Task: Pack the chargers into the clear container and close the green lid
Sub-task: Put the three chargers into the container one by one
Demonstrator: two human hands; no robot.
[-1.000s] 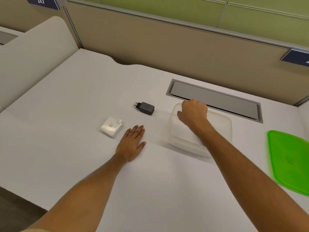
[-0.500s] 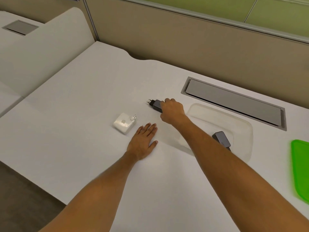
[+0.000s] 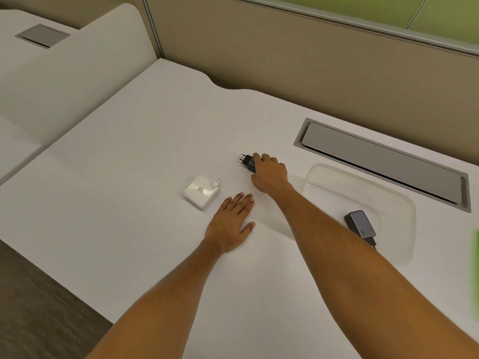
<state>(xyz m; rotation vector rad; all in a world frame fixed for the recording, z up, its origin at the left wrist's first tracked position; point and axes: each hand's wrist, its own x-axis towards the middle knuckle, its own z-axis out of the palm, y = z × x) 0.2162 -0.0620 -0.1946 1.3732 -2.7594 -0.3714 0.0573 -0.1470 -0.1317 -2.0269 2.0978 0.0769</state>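
Note:
A black charger (image 3: 247, 161) with its two pins pointing left lies on the white desk, and my right hand (image 3: 269, 174) is closed around its right end. My left hand (image 3: 232, 224) rests flat on the desk, fingers apart, holding nothing. Just left of its fingertips lies a white square charger (image 3: 201, 191) with its plug up. The clear container (image 3: 399, 200) stands to the right, partly behind my right forearm, with a grey charger (image 3: 360, 224) inside near its front. Only a blurred sliver of the green lid (image 3: 476, 250) shows at the right edge.
A grey cable hatch (image 3: 383, 159) is set into the desk behind the container. A beige partition wall (image 3: 311, 68) runs along the back. A white side panel (image 3: 77, 81) rises on the left. The desk's front-left edge drops to a dark floor (image 3: 39, 307).
My right hand left the container, where the grey charger now lies, reached left and closed on the black charger. The view has shifted left, so the green lid is almost out of frame.

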